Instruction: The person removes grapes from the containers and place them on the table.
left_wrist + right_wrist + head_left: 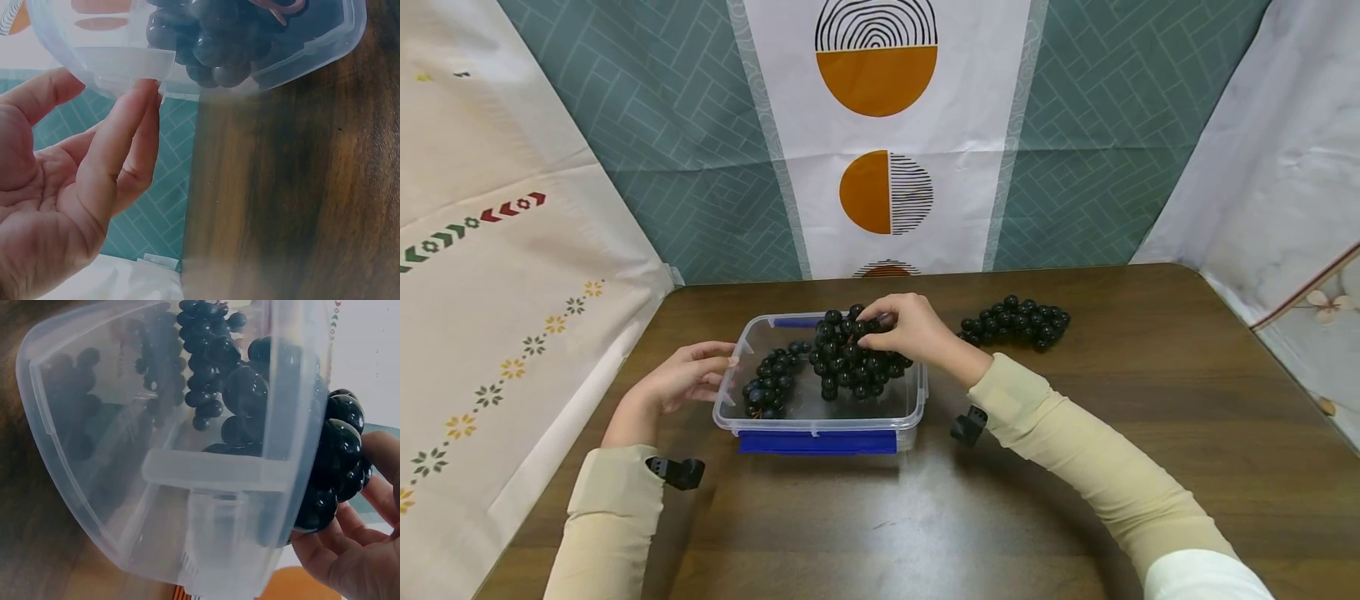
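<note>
With thumb and fingers, my right hand (916, 330) pinches the top of a bunch of dark grapes (850, 362), which hangs over the right part of a clear plastic container (775, 424). Another grape bunch (771, 383) lies inside, along the left. My left hand (683, 377) is at the container's left wall. In the left wrist view its fairly straight fingers (128, 119) touch the side clip, and the thumb is spread apart. Through the clear wall in the right wrist view, grapes (203, 369) show inside, while the held bunch (334, 456) sticks up past the rim.
A third grape bunch (1015, 321) rests on the brown wooden table (1075, 433), to the right behind my right hand. Blue clips (817, 442) mark the container's front and back sides. Patterned cloths (700, 125) hang behind the table and at both sides.
</note>
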`<state>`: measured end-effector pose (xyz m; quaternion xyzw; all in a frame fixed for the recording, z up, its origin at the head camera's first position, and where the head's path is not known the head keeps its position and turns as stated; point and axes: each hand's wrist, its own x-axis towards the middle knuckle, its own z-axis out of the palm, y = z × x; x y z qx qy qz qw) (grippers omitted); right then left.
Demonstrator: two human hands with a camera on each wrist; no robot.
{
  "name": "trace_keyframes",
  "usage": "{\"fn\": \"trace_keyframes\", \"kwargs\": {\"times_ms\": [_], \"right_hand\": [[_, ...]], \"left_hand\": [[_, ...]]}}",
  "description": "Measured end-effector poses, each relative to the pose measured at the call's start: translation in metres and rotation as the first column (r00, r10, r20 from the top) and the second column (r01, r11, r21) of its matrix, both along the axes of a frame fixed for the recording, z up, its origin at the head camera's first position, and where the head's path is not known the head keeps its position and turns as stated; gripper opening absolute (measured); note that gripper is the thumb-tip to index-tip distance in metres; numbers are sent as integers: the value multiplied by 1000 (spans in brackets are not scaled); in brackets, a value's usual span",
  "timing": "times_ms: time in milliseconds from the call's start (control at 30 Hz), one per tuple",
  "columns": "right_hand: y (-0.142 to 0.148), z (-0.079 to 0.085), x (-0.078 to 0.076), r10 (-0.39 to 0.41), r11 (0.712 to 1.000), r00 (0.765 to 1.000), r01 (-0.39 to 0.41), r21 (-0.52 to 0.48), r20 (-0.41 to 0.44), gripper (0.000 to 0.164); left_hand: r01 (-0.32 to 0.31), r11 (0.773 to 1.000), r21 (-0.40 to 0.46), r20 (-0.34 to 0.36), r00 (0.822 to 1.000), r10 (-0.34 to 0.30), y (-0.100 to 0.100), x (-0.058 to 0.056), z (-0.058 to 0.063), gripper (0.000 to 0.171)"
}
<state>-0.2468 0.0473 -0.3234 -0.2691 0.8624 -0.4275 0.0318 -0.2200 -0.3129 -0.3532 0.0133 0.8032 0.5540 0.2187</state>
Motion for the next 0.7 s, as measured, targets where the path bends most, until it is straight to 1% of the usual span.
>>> {"fn": "trace_keyframes", "kwargs": {"times_ms": [133,333,533,700], "right_hand": [[3,4,2,-27,1000,1000,27,-3,8,32],[9,9,4,-51,998,998,53,-33,32,32],[16,13,4,-63,997,998,64,-51,17,31],[23,15,5,-103,993,995,103,-61,14,31]], "left_hand": [[13,1000,-15,-16,1000,-14,0,1,0,59],[-10,999,-38,-24,1000,9,0,1,-2,61],[-23,999,-45,-25,999,22,-1,2,-3,63],[-18,998,-52,-20,1000,17,-1,2,-4,64]]}}
